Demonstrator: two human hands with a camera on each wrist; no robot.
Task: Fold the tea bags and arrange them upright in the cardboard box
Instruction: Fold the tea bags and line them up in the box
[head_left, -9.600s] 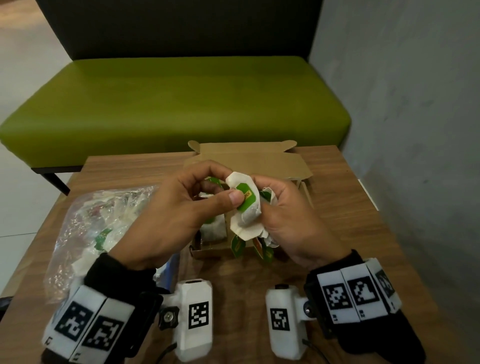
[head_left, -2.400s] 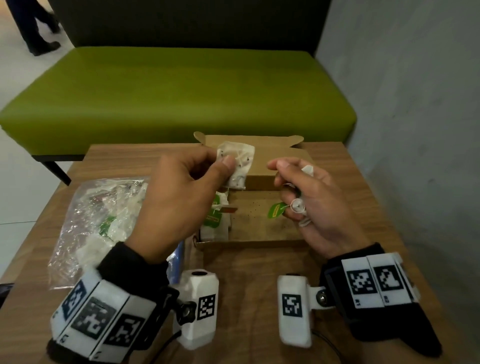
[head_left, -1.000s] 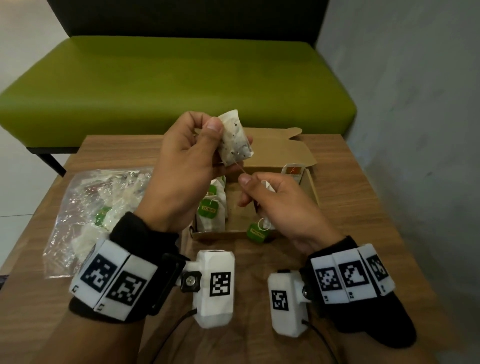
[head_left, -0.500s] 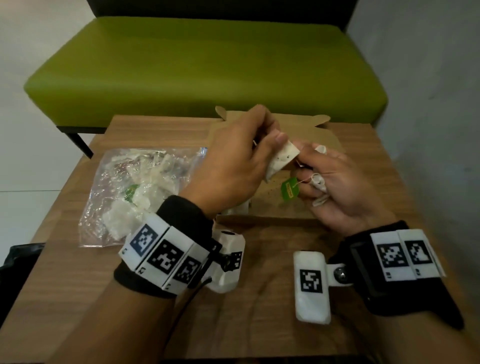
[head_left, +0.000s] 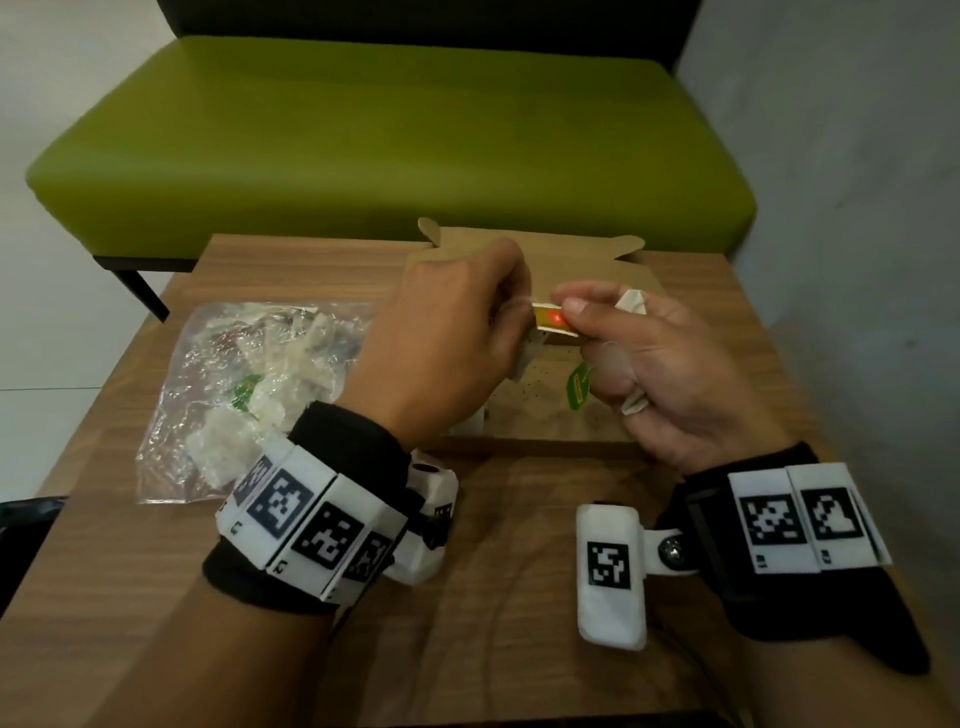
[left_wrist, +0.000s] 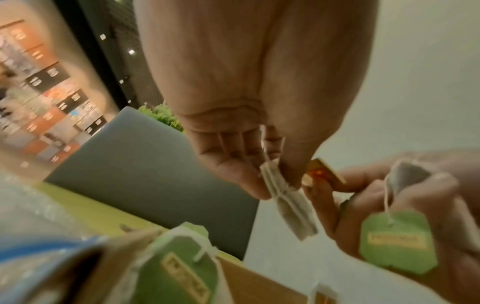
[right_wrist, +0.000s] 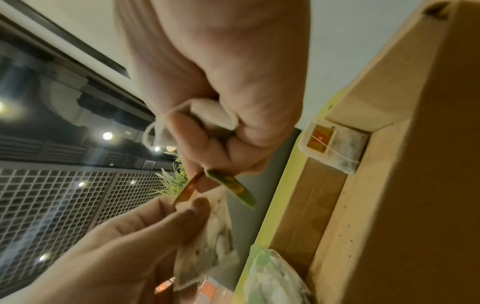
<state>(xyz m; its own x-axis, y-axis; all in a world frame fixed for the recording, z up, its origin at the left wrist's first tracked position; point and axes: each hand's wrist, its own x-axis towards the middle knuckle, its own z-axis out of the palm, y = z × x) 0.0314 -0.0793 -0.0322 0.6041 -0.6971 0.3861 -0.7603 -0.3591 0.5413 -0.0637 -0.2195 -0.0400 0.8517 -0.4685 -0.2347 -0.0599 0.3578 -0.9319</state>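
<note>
Over the open cardboard box (head_left: 540, 434) my left hand (head_left: 519, 317) pinches a folded white tea bag (left_wrist: 285, 205) between thumb and fingers; in the head view the hand hides most of it. My right hand (head_left: 569, 312) pinches this bag's red-and-yellow tag (head_left: 555, 325) at thumb and forefinger. Its other fingers curl round a second tea bag (right_wrist: 213, 115), whose green tag (head_left: 577, 387) dangles below. Inside the box, tea bags with green tags (left_wrist: 176, 267) stand at the left end, and one with a red tag (right_wrist: 332, 146) leans at the far right corner.
A clear plastic bag (head_left: 249, 384) of loose tea bags lies on the wooden table (head_left: 493, 597) left of the box. The box lid (head_left: 582, 260) stands open at the back. A green bench (head_left: 389, 135) runs behind the table, with a grey wall on the right.
The right hand's thumb and forefinger have moved up to the left hand and taken the red-and-yellow tag. The left hand's tea bag has dropped lower, behind the hand.
</note>
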